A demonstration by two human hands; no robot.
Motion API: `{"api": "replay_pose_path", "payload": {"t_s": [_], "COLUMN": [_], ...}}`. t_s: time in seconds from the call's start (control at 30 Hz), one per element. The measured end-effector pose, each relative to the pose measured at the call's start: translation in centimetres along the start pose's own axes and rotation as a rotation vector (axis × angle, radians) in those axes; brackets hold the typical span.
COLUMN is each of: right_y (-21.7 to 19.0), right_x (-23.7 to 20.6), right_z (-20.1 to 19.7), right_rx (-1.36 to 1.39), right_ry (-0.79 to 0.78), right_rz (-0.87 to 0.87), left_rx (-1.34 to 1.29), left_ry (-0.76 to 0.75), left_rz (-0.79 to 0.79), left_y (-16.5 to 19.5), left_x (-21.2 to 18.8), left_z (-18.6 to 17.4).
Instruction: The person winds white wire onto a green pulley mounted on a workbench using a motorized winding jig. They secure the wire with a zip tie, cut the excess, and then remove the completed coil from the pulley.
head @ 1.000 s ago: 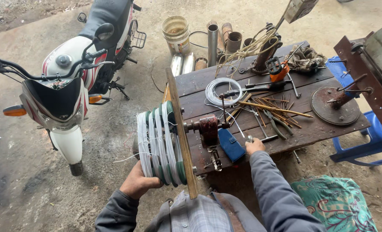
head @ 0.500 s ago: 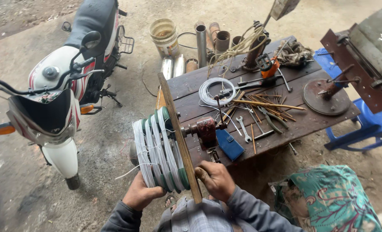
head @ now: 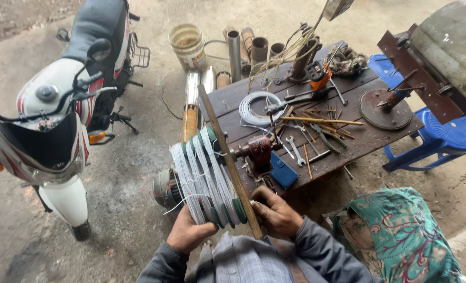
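A green winding former (head: 208, 177) wrapped with several bands of white wire sits on a rust-coloured hand winder (head: 256, 152) at the near edge of a dark wooden table (head: 369, 137). A long wooden slat (head: 229, 162) runs along the former's right face. My left hand (head: 189, 233) cups the lower left of the wire bands. My right hand (head: 275, 211) is closed on the slat's near end, beside the former. A loose white wire end (head: 178, 203) sticks out to the left.
A white and red scooter (head: 60, 115) stands at the left. On the table lie a white wire coil (head: 255, 108), spanners, wooden sticks and a blue box (head: 284, 170). Metal pipes (head: 235, 46) and a bucket (head: 187, 45) are behind; blue plastic stools (head: 442, 131) right; green patterned cloth (head: 400, 236) near.
My right hand has come back from the blue box on the table to the slat's near end. My left hand has stayed under the wire bands.
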State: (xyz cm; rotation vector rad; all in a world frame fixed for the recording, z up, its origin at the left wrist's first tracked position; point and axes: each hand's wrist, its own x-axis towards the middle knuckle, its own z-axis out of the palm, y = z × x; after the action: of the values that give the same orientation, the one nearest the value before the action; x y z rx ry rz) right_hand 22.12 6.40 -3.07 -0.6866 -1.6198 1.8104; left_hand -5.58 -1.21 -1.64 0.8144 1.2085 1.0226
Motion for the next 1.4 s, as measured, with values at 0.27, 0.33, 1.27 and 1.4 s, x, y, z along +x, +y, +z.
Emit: {"api": "replay_pose_path", "payload": {"t_s": [0.27, 0.33, 1.27, 1.4], "right_y": [0.6, 0.0, 2.2, 2.8], "right_x": [0.1, 0.0, -2.5, -0.3], "right_z": [2.2, 2.4, 0.5, -1.8], "right_rx": [0.396, 0.403, 0.496, 0.453], "right_ry": [0.303, 0.256, 0.101, -0.065], "right_rz": [0.366, 0.306, 0.123, 0.216], "left_rx": [-0.031, -0.022, -0.110, -0.008], "left_ry": [-0.065, -0.063, -0.134, -0.133], "left_rz": [0.110, 0.093, -0.011, 0.038], "left_y": [-2.1, -2.0, -0.3, -0.5], "left_x": [-0.5, -0.6, -1.6, -1.7], "left_z": [-0.4, -0.4, -0.9, -0.9]}}
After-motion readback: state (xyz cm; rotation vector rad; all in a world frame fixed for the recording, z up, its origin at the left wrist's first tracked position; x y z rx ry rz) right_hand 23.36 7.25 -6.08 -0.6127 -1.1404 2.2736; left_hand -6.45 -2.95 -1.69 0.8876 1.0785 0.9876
